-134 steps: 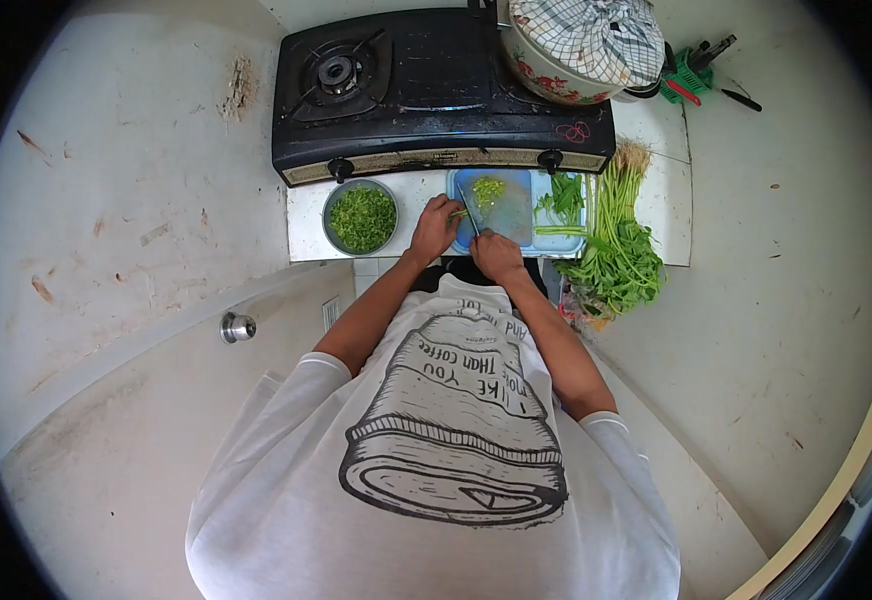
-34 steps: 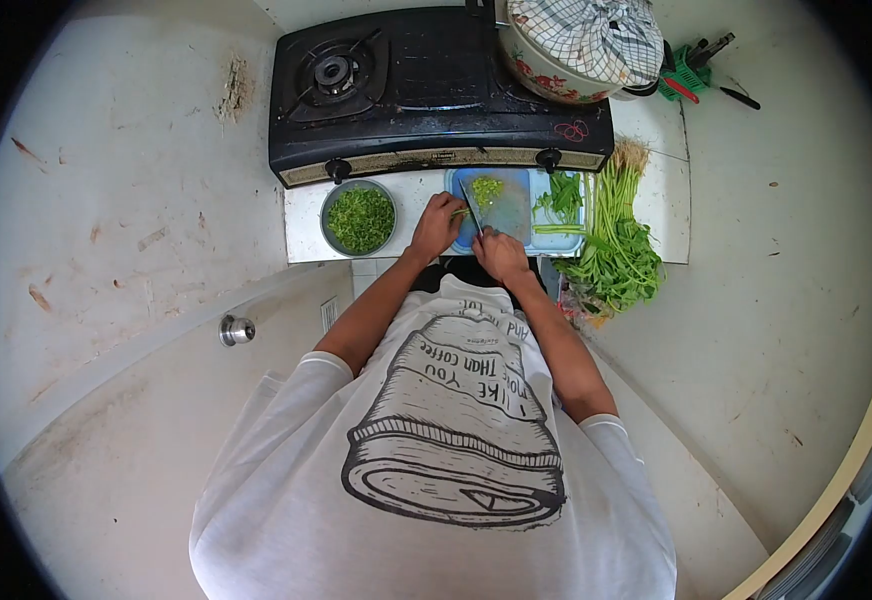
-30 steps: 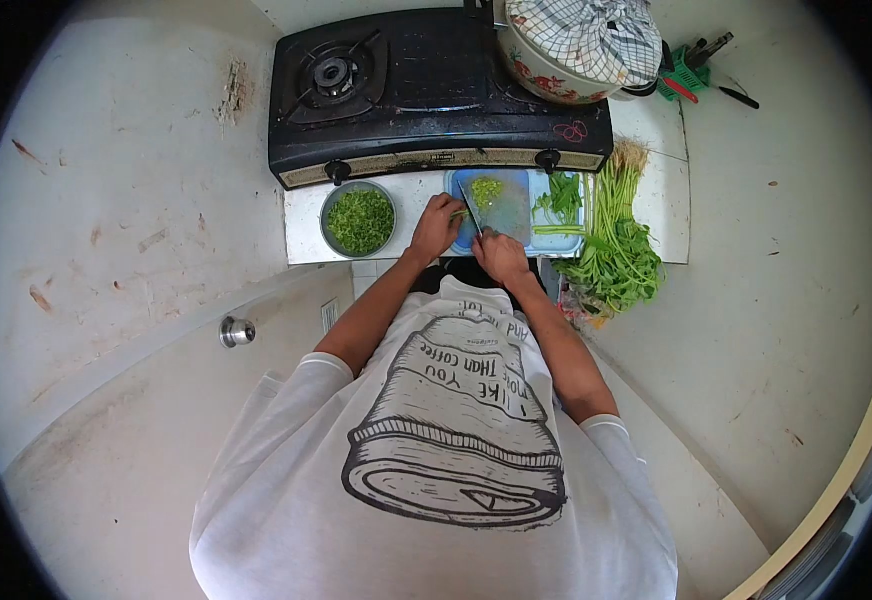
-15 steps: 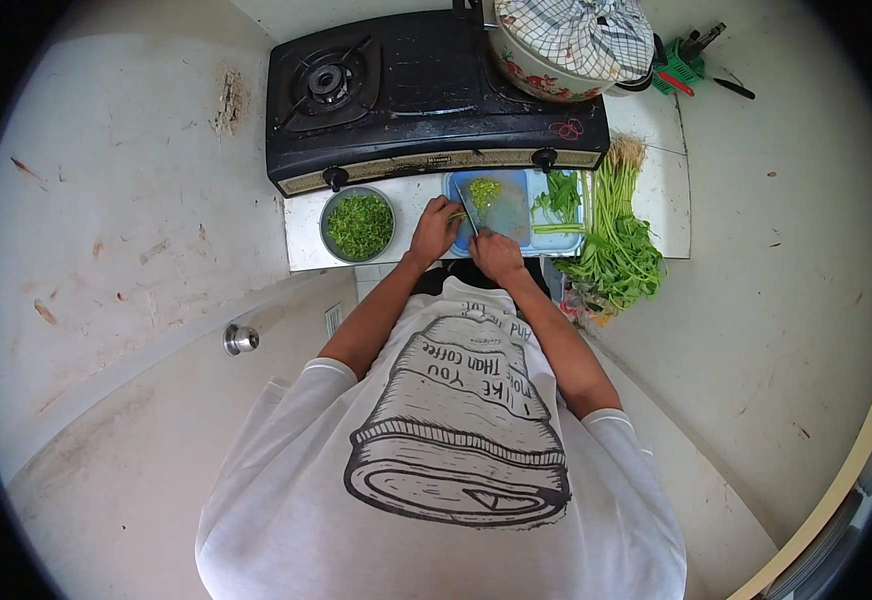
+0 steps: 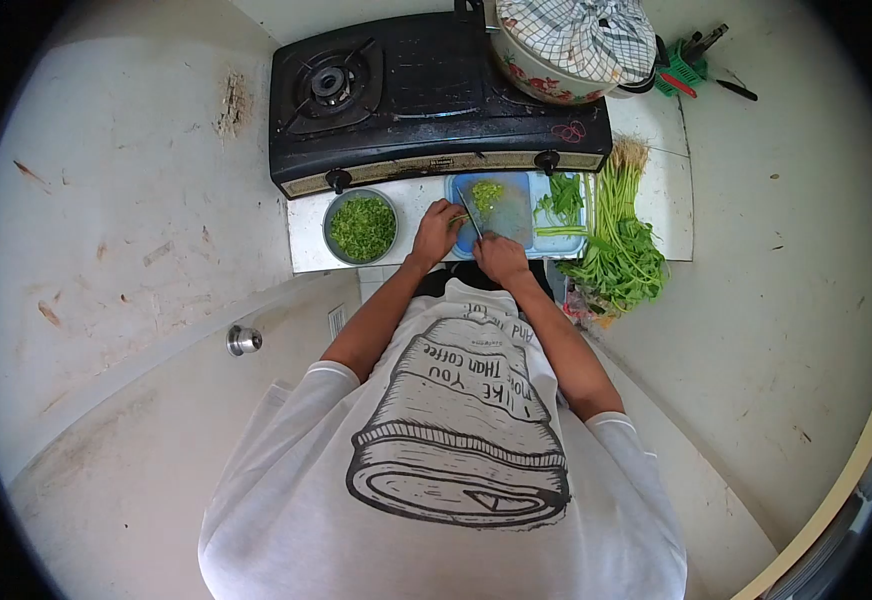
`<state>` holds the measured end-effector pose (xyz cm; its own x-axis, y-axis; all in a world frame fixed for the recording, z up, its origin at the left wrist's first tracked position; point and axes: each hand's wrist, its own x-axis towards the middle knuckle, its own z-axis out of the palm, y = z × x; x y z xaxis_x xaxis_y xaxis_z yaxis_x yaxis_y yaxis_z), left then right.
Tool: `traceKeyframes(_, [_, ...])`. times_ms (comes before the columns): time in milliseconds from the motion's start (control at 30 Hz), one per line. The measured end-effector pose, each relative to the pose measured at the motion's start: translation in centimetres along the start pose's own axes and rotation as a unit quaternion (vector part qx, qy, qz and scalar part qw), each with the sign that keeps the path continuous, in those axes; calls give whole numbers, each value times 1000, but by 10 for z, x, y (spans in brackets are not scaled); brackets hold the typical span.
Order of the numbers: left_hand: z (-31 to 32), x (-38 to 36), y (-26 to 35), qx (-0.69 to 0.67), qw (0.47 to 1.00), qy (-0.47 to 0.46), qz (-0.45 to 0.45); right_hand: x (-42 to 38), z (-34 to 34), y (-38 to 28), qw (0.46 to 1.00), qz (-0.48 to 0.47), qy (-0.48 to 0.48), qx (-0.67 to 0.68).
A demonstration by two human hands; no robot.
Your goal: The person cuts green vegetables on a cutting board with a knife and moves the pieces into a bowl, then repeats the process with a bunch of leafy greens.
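My left hand (image 5: 438,231) is closed at the left side of a blue cutting board (image 5: 519,222), pinching green stems (image 5: 459,217) beside the blade. In my right hand (image 5: 502,259) is a knife (image 5: 472,214), its blade slanting up and left over the board, close to my left fingers. A small heap of chopped greens (image 5: 487,194) lies on the board just past the knife. Leafy cut greens (image 5: 562,199) and several stems rest on a light blue tray at the right. Further right is a large bunch of leafy stalks (image 5: 624,245), roots toward the stove.
A round bowl of finely chopped greens (image 5: 361,228) stands left on the white counter (image 5: 306,236). Behind the board is a black two-burner stove (image 5: 434,120) carrying a cloth-covered pot (image 5: 556,80). A green basket (image 5: 684,68) with utensils sits at the back right.
The whole view has shifted very slightly. Both hands stay in nearly the same place, still holding the stems and the knife.
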<state>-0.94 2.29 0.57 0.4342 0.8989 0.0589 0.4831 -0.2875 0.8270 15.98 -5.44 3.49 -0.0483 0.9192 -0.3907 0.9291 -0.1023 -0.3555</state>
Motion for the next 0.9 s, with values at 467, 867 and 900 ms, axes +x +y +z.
traceKeyframes(467, [-1,1,-1,12,1000,-15,-1,12,1,-5,999,3,28,17])
traceKeyframes(867, [-2,-1,-2,-5,1000,-4,12,11,8,-3,999,-10,26,23])
traceKeyframes(900, [-1,-1,-3,-12,1000,-5,13,11,9,-3,999,-7,25,22])
